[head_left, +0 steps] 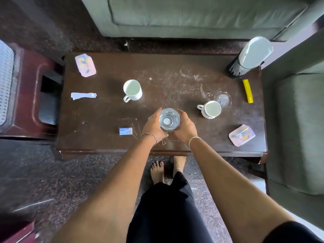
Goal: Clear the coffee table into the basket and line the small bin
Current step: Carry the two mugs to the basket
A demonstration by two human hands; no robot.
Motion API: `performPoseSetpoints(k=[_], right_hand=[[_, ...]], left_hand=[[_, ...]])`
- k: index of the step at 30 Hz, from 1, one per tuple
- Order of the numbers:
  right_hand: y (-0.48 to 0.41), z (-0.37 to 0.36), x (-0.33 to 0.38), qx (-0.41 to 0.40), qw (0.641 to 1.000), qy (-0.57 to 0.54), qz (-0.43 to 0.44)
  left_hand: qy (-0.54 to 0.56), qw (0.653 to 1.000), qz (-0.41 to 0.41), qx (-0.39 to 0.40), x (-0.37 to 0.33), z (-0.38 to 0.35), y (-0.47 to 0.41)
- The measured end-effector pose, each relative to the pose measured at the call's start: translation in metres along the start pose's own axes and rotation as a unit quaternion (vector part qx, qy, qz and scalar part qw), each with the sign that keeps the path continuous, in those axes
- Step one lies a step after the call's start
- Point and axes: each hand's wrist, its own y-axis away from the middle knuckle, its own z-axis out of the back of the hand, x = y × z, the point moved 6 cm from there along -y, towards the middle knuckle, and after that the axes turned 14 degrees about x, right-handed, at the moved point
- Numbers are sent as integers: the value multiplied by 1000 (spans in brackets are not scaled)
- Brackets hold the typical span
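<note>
Coffee table, dark wood, scuffed: bears nearly everything, so clearing judged barely begun. Grey sofa beyond far edge.

Maroon stool, left of table: carries pale woven basket, only partly in frame. Probably parked there for a short reach from the table.

Small bin, black mesh, at far right corner: pale sheet or bag over its mouth. Properly lined or not, impossible to tell.

White mugs, two, upright, untouched: left mug mid-table, right mug towards the right.

Coasters, pink and blue, two: far coaster at far left corner, near coaster at near right corner.

Glass, clear, upright, front centre. Left hand and right hand curled round opposite sides, grasping it between them. Two-handed hold likely for steadiness with slippery, breakable ware. Lifted or resting on table, unclear.

Second glass, clear, just behind right mug.

Yellow stick-shaped item, near right edge, flat.

Paper scrap, left side, flat.

Small blue box, just left of left hand.
</note>
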Motion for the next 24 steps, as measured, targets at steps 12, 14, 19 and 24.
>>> performPoseSetpoints(k=[12, 14, 19, 24], right_hand=[[-5, 12, 7, -20, 1000, -6, -11], [-11, 22, 14, -16, 1000, -1, -7], [-31, 46, 34, -9, 1000, 11, 8], [-48, 57, 45, -2, 1000, 23, 19]], left_hand=[[-3, 1000, -16, -17, -13, 14, -17], [7, 1000, -23, -17, -20, 22, -22], [29, 999, -27, -30, -36, 41, -39], [27, 999, -22, -40, -42, 52, -55]])
